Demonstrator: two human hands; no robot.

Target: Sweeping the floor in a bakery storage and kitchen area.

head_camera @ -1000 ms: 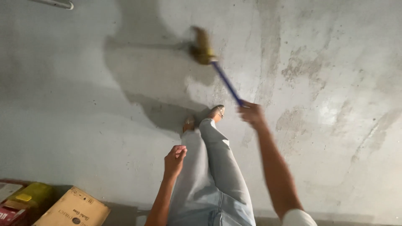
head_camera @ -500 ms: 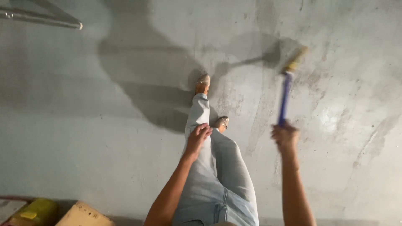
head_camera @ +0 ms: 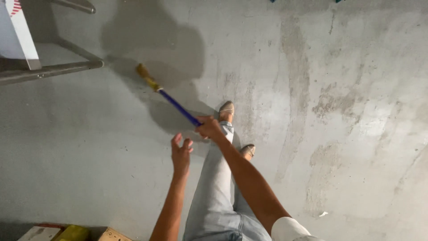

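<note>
My right hand (head_camera: pixel 208 128) grips the near end of a blue-handled broom (head_camera: pixel 178 106). The broom's yellow-brown head (head_camera: pixel 146 76) touches the grey concrete floor (head_camera: pixel 334 111) up and to the left, inside my shadow. My left hand (head_camera: pixel 181 154) hangs free beside the handle with its fingers apart and holds nothing. Below the hands I see my legs in light jeans (head_camera: pixel 214 192) and my two feet in tan shoes, one foot (head_camera: pixel 226 110) forward and the other foot (head_camera: pixel 248 150) behind.
A grey metal frame with a horizontal bar (head_camera: pixel 49 70) stands at the top left, and a white panel (head_camera: pixel 15 31) leans there. Cardboard boxes (head_camera: pixel 111 234) and a yellow item (head_camera: pixel 73 232) lie at the bottom left edge. A small white scrap (head_camera: pixel 323 214) lies on the floor at right.
The broom has swung from the right side across to the left, its head now near the metal frame. My right hand moved left with it, and my left hand lifted off my leg.
</note>
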